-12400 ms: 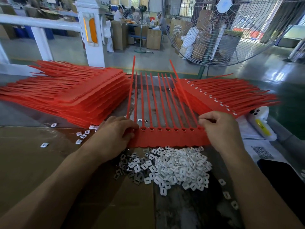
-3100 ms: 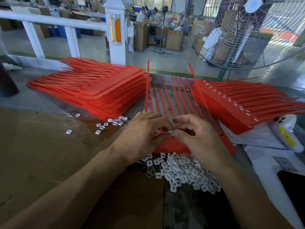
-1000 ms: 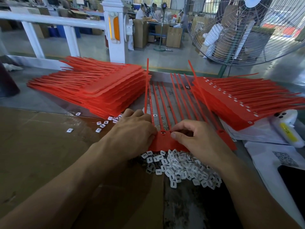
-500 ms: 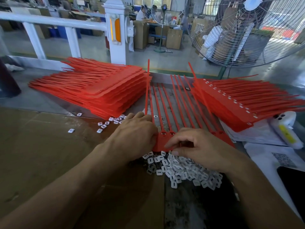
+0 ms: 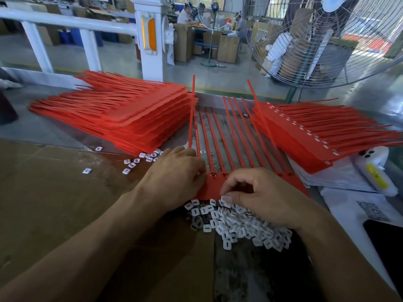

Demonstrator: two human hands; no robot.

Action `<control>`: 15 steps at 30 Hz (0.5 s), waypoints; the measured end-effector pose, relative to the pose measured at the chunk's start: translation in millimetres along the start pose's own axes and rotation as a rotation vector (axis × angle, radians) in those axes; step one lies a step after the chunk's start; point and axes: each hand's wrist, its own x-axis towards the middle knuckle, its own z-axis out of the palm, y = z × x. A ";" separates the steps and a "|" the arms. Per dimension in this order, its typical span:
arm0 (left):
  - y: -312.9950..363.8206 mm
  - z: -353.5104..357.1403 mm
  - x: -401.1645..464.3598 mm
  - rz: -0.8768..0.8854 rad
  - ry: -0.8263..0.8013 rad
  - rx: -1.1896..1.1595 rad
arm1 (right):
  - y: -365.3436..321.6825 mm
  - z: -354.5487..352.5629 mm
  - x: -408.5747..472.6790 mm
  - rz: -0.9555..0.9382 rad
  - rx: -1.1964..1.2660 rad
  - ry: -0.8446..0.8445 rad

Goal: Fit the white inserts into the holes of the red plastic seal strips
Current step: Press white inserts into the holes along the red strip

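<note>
A red sheet of joined seal strips (image 5: 212, 186) lies in front of me, its thin tails reaching away across the table. Two of its holes near the left end show white inserts (image 5: 218, 175). My left hand (image 5: 174, 177) rests on the sheet's left end, fingers bent over the edge. A heap of white inserts (image 5: 235, 223) lies just below the sheet. My right hand (image 5: 257, 192) hovers over that heap with curled fingers, thumb and fingertips pinching at an insert at the heap's top edge.
A tall stack of red strip sheets (image 5: 122, 114) sits at the left, another stack with inserts fitted (image 5: 322, 131) at the right. Loose inserts (image 5: 139, 160) lie on the brown cardboard. A white device (image 5: 375, 168), papers and a dark phone (image 5: 388, 247) lie at the right.
My right hand has come off the strip's holes and dropped back toward me onto the insert heap. The left hand has stayed on the sheet's left end.
</note>
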 end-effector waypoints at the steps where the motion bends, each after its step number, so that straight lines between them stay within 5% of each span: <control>1: -0.4 0.2 -0.4 0.004 0.006 0.002 | -0.2 0.5 0.1 -0.009 0.014 0.014; 15: -5.4 2.8 -0.9 0.086 0.119 -0.108 | 0.8 1.4 0.6 -0.037 0.061 0.126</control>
